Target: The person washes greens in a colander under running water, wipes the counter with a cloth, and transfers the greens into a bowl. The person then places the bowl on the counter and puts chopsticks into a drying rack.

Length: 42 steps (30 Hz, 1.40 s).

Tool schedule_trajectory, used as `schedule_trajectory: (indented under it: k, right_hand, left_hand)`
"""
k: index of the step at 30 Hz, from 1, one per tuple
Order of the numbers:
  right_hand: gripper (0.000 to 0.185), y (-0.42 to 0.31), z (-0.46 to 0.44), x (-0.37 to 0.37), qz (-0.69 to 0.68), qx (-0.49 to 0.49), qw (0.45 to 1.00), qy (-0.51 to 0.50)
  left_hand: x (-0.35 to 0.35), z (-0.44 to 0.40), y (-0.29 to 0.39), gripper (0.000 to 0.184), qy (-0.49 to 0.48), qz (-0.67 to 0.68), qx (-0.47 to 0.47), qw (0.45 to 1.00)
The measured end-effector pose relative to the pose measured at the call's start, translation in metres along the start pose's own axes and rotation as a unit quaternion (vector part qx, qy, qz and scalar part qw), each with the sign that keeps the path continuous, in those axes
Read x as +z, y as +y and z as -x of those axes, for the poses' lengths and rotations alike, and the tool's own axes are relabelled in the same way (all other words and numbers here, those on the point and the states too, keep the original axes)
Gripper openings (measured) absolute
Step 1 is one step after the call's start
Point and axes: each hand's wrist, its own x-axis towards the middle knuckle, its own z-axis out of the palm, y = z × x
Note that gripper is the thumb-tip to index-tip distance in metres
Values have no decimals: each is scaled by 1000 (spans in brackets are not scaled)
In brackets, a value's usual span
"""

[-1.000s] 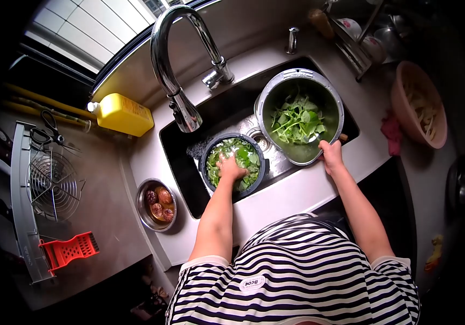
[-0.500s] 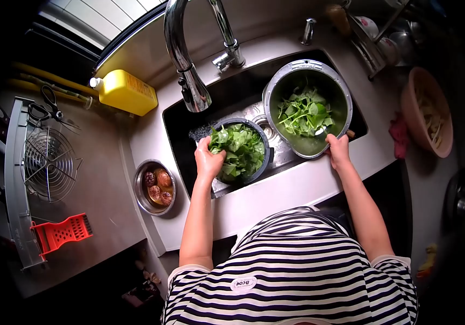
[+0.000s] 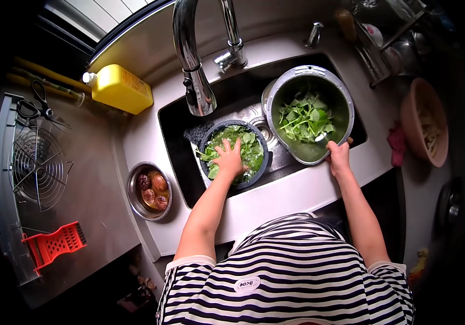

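Note:
My left hand lies with its fingers spread over the leafy greens, pressing them into water in the round grey basin. The basin stands in the sink, on the left side. To its right a metal pot is tilted towards me, with more leafy greens inside. My right hand is closed on the pot's near right rim. Its thumb shows on top, while the other fingers are mostly hidden beneath.
A tall faucet rises behind the basin. A yellow jug and a bowl of soaking mushrooms stand left of the sink. Further left are a red grater, a wire rack and scissors. A pink bowl is at right.
My left hand has moved right and over the greens, and its fingers have spread. The heaped greens now sit lower in the water. My right hand keeps hold of the pot.

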Motion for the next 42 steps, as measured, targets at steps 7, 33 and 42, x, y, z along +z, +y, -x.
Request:
schedule_trajectory:
  k: [7,33,42]
  right_hand:
    - [9,-1,0,4,19,3,1000,23]
    - [8,-7,3,4,33,0,999,9]
    - [13,4,-4,-1,30,-13,999,3]
  left_hand:
    - [21,-25,-13,108,-60,-21,5,998]
    - [2,-14,-17,103,16,58,58,996]
    - [32,-33,-19,91,-16,12,26,999]
